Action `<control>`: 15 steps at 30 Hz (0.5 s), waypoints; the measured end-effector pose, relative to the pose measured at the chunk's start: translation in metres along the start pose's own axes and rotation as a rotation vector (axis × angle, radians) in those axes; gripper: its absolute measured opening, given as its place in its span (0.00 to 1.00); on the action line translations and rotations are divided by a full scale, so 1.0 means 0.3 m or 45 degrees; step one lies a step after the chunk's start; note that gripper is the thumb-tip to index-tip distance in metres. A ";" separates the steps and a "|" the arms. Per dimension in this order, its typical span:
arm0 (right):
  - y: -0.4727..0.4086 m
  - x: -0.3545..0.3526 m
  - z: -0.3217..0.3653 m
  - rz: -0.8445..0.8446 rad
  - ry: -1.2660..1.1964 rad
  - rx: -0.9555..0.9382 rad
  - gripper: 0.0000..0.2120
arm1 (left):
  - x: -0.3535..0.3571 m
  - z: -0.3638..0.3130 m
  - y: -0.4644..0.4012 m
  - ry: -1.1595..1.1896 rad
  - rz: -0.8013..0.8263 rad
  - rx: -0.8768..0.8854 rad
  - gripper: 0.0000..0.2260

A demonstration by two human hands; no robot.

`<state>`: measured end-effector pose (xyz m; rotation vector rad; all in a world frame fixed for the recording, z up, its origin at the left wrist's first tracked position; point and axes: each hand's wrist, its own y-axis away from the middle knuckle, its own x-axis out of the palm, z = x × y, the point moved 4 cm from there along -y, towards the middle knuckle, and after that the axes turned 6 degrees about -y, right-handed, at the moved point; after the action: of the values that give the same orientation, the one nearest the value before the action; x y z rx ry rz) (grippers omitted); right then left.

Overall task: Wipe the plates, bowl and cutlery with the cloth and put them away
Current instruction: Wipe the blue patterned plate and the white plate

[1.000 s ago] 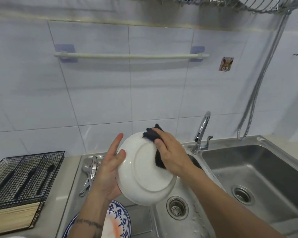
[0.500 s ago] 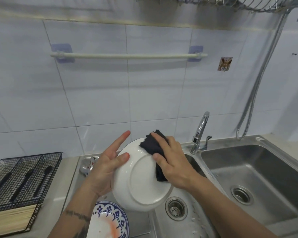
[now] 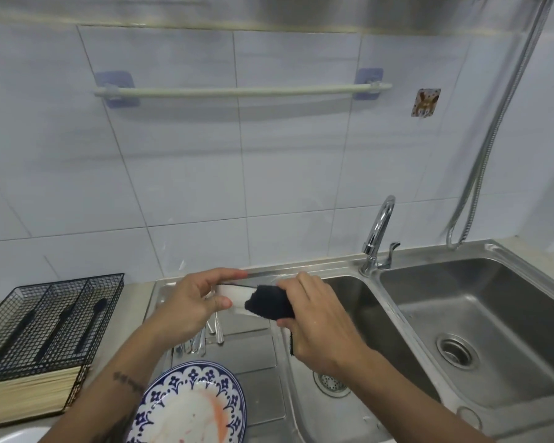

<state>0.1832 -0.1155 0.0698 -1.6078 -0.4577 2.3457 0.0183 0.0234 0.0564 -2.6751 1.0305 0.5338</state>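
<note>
Two hands share one white plate [image 3: 234, 295], edge-on above the drainboard: left hand [image 3: 189, 306] pinches its rim, right hand [image 3: 314, 324] clenches the black cloth [image 3: 269, 303] against it; a wet rim could slip onto the cutlery [image 3: 202, 338] below

Pale glossy wall tiles [image 3: 179, 174] carry a stuck-on towel rail [image 3: 242, 91] and a small picture sticker [image 3: 426, 102], above a stainless double sink [image 3: 480, 251] with a chrome tap [image 3: 378, 235] and a dangling metal hose [image 3: 493, 129]
</note>
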 end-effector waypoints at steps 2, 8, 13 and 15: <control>0.003 0.022 -0.002 0.009 0.094 -0.002 0.20 | 0.012 0.016 0.000 -0.120 -0.087 -0.028 0.27; 0.018 0.036 -0.002 -0.089 0.180 -0.042 0.20 | 0.136 -0.025 0.028 0.815 -0.312 -0.136 0.25; 0.080 0.078 0.005 0.157 0.037 -0.188 0.26 | 0.204 -0.033 0.007 1.024 -0.794 -0.401 0.33; 0.114 0.080 -0.012 0.301 -0.066 -0.234 0.27 | 0.201 -0.018 0.027 1.053 -0.879 -0.410 0.34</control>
<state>0.1769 -0.1371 0.0346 -1.7728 -0.5349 2.5901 0.0556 -0.0204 0.0358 -3.3253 0.0520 -0.6367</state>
